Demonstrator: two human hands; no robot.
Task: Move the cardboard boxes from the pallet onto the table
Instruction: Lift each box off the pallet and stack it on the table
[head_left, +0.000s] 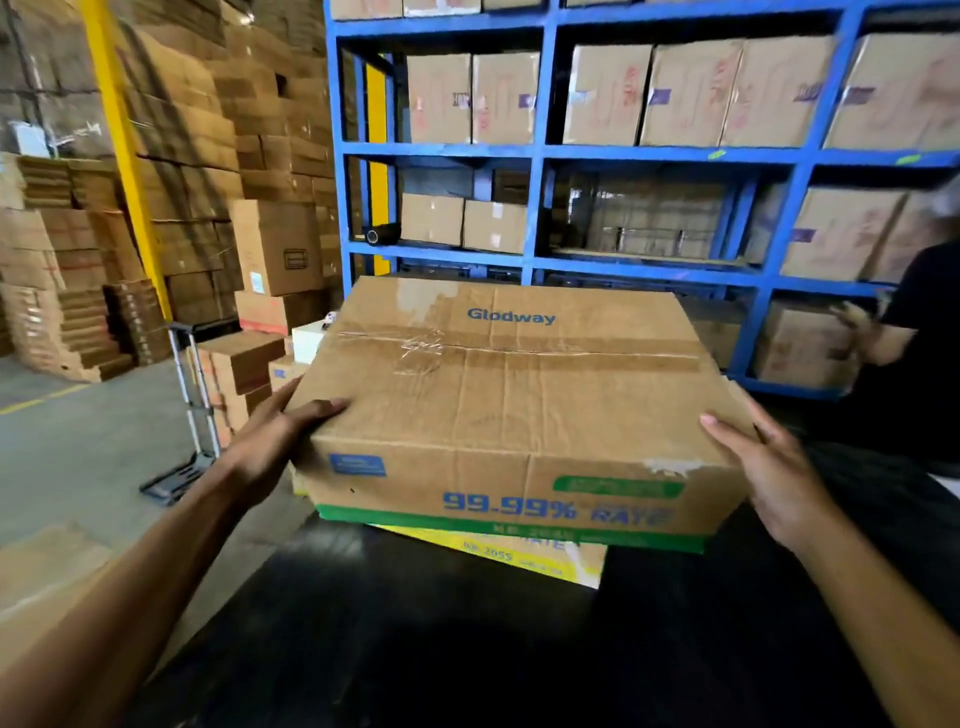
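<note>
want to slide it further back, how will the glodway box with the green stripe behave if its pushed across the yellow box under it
The Glodway box is wide, low and taped shut, so it should slide rather than tip. Its creased, worn top suggests soft cardboard that may dent under pressure. It overhangs the smaller yellow box beneath, so it might rock; the left hand and right hand at its sides probably help steady it.

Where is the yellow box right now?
In the head view, the yellow box lies on the black table, under the Glodway box, near the picture's middle.
</note>
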